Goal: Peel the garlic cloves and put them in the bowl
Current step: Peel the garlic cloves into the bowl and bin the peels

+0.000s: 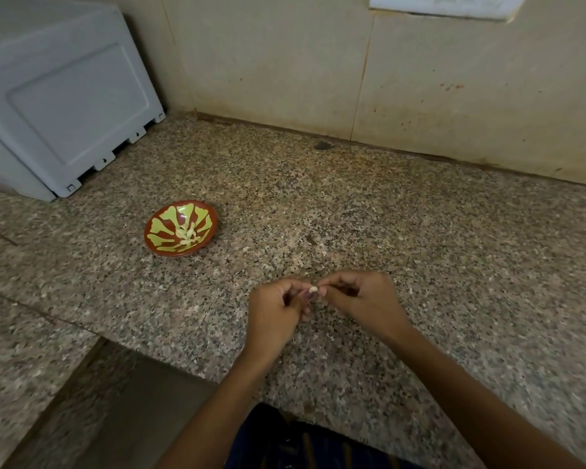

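Working over the speckled worktop (386,214), you keep the bowl (156,243) of peeled cloves off to your left, within reach. Left hand (278,309) and right hand (362,296) both pinch one garlic clove (313,289) between fingertips, likely stripping skin.

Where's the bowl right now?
In the head view the bowl sits on the granite counter, left of and beyond both hands, just in front of the white appliance, with peeled cloves inside.

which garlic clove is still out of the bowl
The small pale garlic clove pinched between the left hand and right hand; the others lie in the red-and-yellow patterned bowl.
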